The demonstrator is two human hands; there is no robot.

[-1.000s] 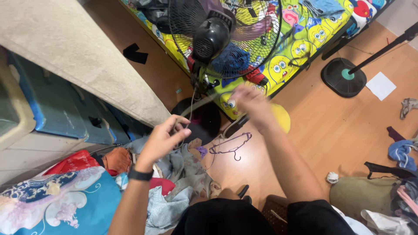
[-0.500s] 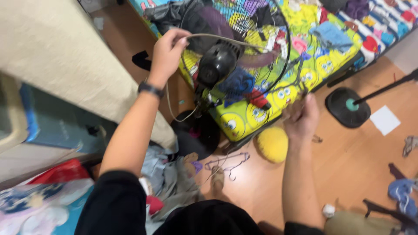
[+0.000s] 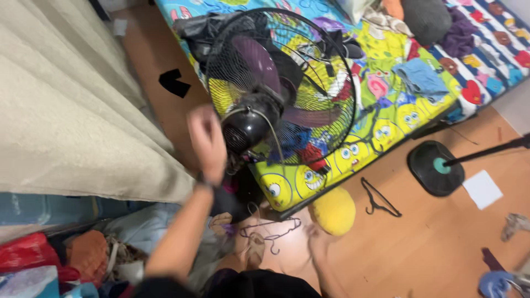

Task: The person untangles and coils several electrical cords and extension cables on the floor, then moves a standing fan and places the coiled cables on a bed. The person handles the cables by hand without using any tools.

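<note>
Your left hand [image 3: 207, 138] is raised, fingers blurred but seemingly curled on the thin grey cord [image 3: 270, 129] arching over the black standing fan's motor housing [image 3: 245, 124], whose cage faces the bed, while your right hand [image 3: 317, 243] hangs low, its grip unreadable.

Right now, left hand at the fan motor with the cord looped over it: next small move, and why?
Probably draw the left hand down to snug the cord round the fan's motor housing. The cord arches loosely over the housing, and the right hand hangs low near the purple hanger, too blurred to tell its grip.
</note>
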